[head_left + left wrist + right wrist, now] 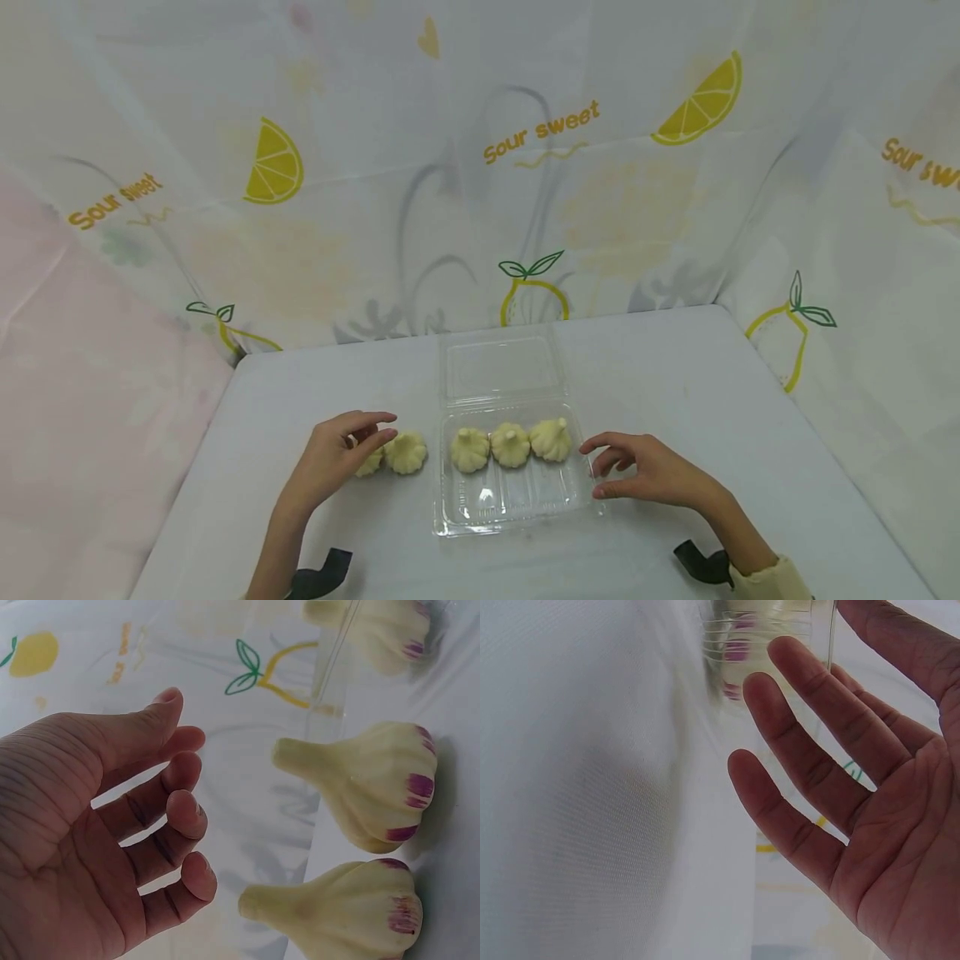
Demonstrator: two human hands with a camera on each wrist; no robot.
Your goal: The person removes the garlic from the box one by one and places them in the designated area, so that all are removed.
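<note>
Three pale garlic bulbs [511, 445] sit in a row inside an open clear plastic box [517, 500]. Left of the box, two more garlic bulbs [406, 453] stand on the table, one partly hidden behind my left hand [341, 454]. That hand hovers over them with loosely bent fingers, holding nothing. In the left wrist view a gap separates its fingertips from the upright bulbs [367, 784], which carry purple marks near the base. My right hand [648, 471] is at the box's right wall, fingers spread and slightly bent; whether it touches the plastic I cannot tell.
The box's clear lid [504, 367] lies folded back toward the far edge of the white table [645, 358]. A white cloth [465, 167] with lemon prints hangs behind it. Dark wrist-camera mounts [322, 575] show at both wrists.
</note>
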